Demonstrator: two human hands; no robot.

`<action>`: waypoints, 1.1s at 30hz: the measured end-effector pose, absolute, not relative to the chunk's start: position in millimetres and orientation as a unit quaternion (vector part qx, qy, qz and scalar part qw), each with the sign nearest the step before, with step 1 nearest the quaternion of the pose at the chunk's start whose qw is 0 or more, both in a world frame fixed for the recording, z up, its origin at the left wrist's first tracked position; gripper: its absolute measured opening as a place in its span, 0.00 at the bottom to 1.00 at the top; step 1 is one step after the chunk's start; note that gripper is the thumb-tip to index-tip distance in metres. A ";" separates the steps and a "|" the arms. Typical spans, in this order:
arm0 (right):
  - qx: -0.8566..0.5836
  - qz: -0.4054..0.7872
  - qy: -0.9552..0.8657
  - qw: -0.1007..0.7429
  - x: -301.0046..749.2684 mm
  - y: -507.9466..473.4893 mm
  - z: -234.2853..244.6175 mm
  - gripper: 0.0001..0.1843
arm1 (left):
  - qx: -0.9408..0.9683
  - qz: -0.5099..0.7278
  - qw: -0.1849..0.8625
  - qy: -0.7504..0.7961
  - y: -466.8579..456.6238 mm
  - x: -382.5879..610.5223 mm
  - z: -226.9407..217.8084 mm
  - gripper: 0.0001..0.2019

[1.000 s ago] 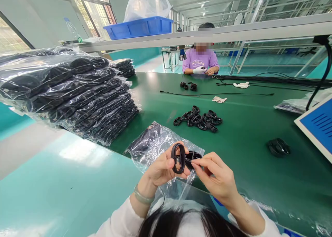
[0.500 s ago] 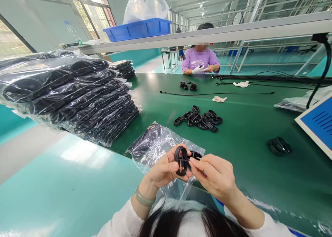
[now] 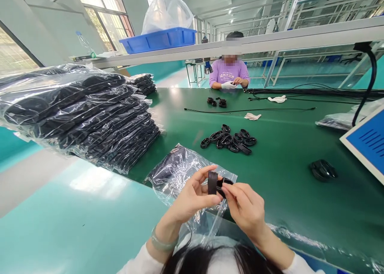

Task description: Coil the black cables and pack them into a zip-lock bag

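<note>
Over the table's near edge, my left hand [image 3: 193,198] grips a coiled black cable [image 3: 213,183] between thumb and fingers. The coil is turned edge-on, so its stacked loops show. My right hand [image 3: 247,205] is pinched at the side of a second black loop [image 3: 228,181], just right of the first coil. Whether the two loops are joined is hidden by the fingers. Below and behind my hands lies a clear plastic bag [image 3: 192,168] with dark contents. Farther in, a pile of coiled black cables [image 3: 227,139] rests on the green table [image 3: 279,158].
Bagged black cables [image 3: 81,114] are stacked high at left. A dark coil [image 3: 323,170] and a blue-and-white box [image 3: 367,140] stand at right. Long cables [image 3: 312,91] lie at the back, near a person in purple [image 3: 229,72]. A shelf [image 3: 270,36] crosses above, holding a blue tray [image 3: 159,41].
My left hand has rotated the coil from showing its open face to edge-on. My right hand stays pinched beside it, slightly lower. The person opposite has brought both hands down to the table.
</note>
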State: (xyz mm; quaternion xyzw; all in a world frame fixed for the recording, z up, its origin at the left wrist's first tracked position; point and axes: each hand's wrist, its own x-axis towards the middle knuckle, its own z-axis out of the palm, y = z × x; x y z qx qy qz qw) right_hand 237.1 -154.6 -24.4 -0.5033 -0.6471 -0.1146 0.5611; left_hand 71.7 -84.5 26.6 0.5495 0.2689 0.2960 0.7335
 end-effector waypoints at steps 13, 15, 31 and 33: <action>-0.507 0.276 -0.576 0.579 254.7 -154.9 -18.8 0.18 | 0.782 0.273 0.435 0.353 -102.6 72.8 29.7 0.42; -0.507 0.276 -0.569 0.586 255.9 -155.4 -18.4 0.19 | 0.790 0.272 0.426 0.348 -100.5 72.7 30.9 0.38; -0.548 0.245 -0.569 0.562 273.0 -136.8 -65.4 0.19 | 0.749 0.216 0.565 0.269 -45.9 91.1 -27.1 0.25; -0.532 0.242 -0.609 0.537 278.1 -135.9 -62.4 0.19 | 0.750 0.221 0.562 0.269 -43.9 93.8 -29.0 0.24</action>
